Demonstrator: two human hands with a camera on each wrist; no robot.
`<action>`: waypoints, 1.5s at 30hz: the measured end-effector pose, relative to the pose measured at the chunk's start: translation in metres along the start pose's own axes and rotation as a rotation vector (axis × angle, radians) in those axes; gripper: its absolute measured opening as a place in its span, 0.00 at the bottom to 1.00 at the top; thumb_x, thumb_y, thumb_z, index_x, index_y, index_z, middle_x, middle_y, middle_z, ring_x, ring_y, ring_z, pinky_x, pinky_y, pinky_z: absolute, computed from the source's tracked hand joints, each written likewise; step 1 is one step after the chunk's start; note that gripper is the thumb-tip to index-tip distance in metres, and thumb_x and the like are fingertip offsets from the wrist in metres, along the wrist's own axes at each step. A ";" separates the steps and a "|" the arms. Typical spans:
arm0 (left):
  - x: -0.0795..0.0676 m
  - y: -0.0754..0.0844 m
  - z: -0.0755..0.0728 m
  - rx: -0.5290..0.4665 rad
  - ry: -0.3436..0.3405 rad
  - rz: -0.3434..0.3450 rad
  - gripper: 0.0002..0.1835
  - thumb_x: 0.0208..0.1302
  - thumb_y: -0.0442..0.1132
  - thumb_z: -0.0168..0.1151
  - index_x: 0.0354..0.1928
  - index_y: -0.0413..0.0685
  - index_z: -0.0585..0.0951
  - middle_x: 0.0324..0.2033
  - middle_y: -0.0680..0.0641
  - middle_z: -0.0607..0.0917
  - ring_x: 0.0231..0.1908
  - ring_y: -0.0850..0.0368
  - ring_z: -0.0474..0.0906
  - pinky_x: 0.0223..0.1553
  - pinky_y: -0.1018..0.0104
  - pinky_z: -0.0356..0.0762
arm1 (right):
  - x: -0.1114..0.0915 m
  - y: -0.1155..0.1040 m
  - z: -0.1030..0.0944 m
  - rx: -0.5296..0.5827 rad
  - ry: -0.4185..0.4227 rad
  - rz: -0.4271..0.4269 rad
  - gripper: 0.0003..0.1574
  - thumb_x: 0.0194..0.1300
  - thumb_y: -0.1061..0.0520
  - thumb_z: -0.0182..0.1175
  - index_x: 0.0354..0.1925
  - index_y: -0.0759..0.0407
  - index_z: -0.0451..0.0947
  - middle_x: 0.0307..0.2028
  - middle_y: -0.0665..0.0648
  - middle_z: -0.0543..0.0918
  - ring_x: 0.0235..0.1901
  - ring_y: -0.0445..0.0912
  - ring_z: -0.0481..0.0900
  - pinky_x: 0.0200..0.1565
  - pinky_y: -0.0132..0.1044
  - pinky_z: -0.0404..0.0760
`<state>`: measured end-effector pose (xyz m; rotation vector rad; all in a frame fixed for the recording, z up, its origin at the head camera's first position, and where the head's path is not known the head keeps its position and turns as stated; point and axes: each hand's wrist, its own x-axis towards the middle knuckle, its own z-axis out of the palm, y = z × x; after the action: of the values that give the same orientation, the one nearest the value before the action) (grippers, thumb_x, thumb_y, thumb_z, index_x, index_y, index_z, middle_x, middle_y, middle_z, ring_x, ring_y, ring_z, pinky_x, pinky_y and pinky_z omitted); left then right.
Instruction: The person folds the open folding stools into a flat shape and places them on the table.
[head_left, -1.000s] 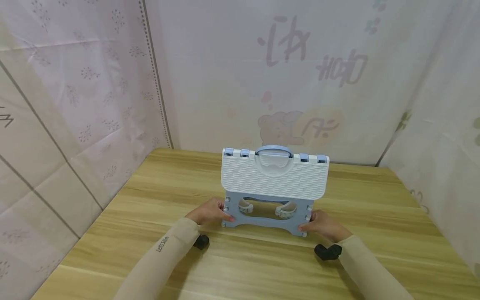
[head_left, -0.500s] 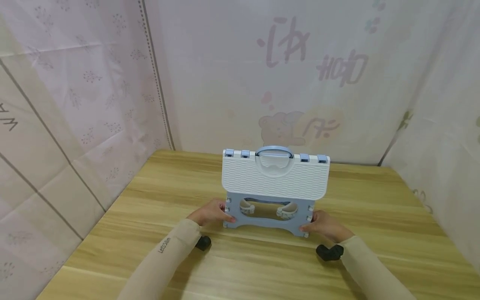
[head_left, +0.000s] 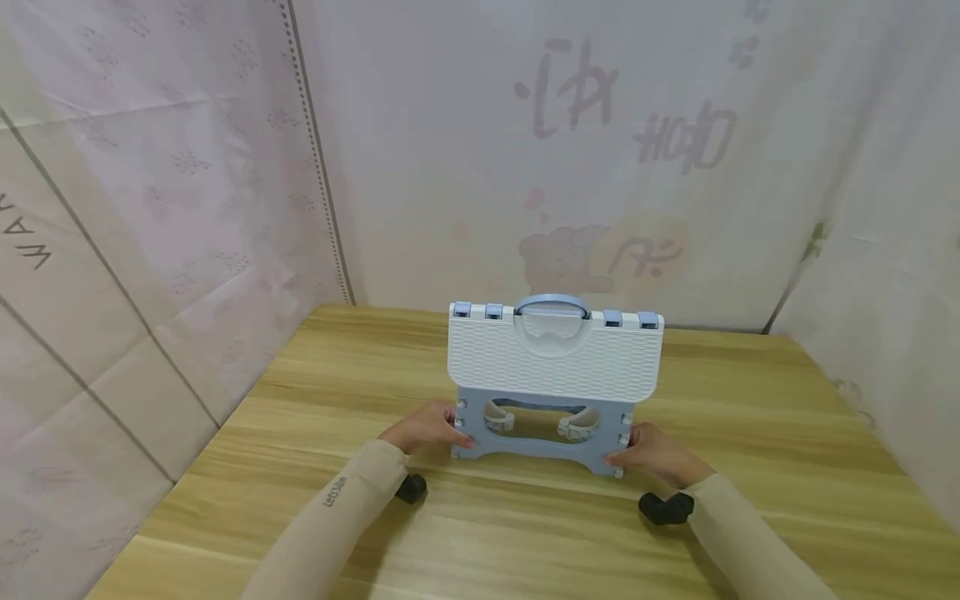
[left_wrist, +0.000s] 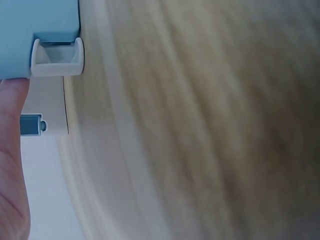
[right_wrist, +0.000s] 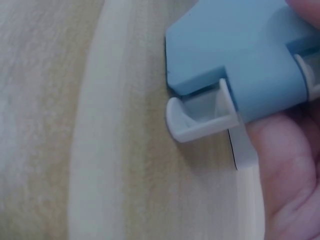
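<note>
A folding step stool (head_left: pixel 555 362) stands upright on the wooden table, folded nearly flat, with a white textured top panel, a light blue leg panel and a blue carry handle at the top. My left hand (head_left: pixel 427 427) grips the lower left edge of the leg panel, thumb on the front. On the opposite edge my right hand (head_left: pixel 654 454) holds the panel the same way, its other fingers hidden behind. The left wrist view shows a blue corner with a white hinge piece (left_wrist: pixel 57 57) beside the thumb. A similar white hinge (right_wrist: pixel 202 117) shows in the right wrist view.
The wooden table (head_left: pixel 480 542) spreads around the stool. A pale printed curtain (head_left: pixel 420 167) hangs behind it and along both sides. Black wrist mounts (head_left: pixel 665 508) sit under the sleeves, close above the tabletop.
The stool and both hands appear slightly farther right and lower in the head view, along with the background. The grip on the stool looks the same.
</note>
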<state>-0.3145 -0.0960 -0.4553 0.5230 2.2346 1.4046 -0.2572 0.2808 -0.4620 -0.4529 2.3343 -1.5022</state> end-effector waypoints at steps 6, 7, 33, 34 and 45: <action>0.001 0.001 0.002 -0.020 -0.019 0.002 0.10 0.52 0.28 0.71 0.36 0.30 0.83 0.29 0.49 0.88 0.28 0.63 0.73 0.32 0.71 0.71 | -0.003 0.000 -0.001 -0.016 -0.005 0.014 0.33 0.59 0.62 0.67 0.53 0.85 0.70 0.50 0.77 0.79 0.51 0.63 0.79 0.49 0.46 0.79; 0.000 0.001 0.002 -0.019 -0.019 -0.001 0.10 0.52 0.28 0.71 0.37 0.30 0.83 0.30 0.47 0.88 0.29 0.63 0.74 0.32 0.71 0.71 | -0.002 0.000 -0.001 -0.015 -0.006 0.017 0.33 0.59 0.62 0.67 0.53 0.85 0.70 0.50 0.77 0.79 0.51 0.62 0.79 0.49 0.46 0.79; 0.003 0.003 0.001 -0.014 -0.011 -0.028 0.10 0.53 0.28 0.71 0.37 0.30 0.84 0.33 0.43 0.89 0.31 0.64 0.78 0.36 0.71 0.73 | 0.000 -0.001 -0.004 0.009 -0.013 -0.009 0.33 0.58 0.62 0.68 0.51 0.88 0.69 0.47 0.77 0.80 0.45 0.48 0.81 0.44 0.32 0.78; 0.003 0.003 0.002 -0.014 -0.013 -0.026 0.10 0.53 0.28 0.71 0.37 0.30 0.84 0.34 0.43 0.89 0.32 0.64 0.79 0.36 0.71 0.74 | 0.000 0.000 -0.004 0.004 -0.013 -0.007 0.33 0.57 0.62 0.68 0.52 0.87 0.69 0.48 0.77 0.80 0.47 0.51 0.81 0.44 0.33 0.78; 0.003 0.000 0.001 -0.032 -0.029 -0.010 0.10 0.53 0.28 0.71 0.37 0.30 0.84 0.34 0.43 0.89 0.34 0.62 0.81 0.38 0.70 0.77 | -0.001 -0.002 -0.004 -0.005 -0.026 0.013 0.35 0.59 0.62 0.68 0.54 0.86 0.68 0.51 0.77 0.79 0.52 0.62 0.78 0.51 0.45 0.78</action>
<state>-0.3163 -0.0939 -0.4562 0.5172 2.1848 1.4166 -0.2578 0.2836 -0.4589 -0.4547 2.3170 -1.4758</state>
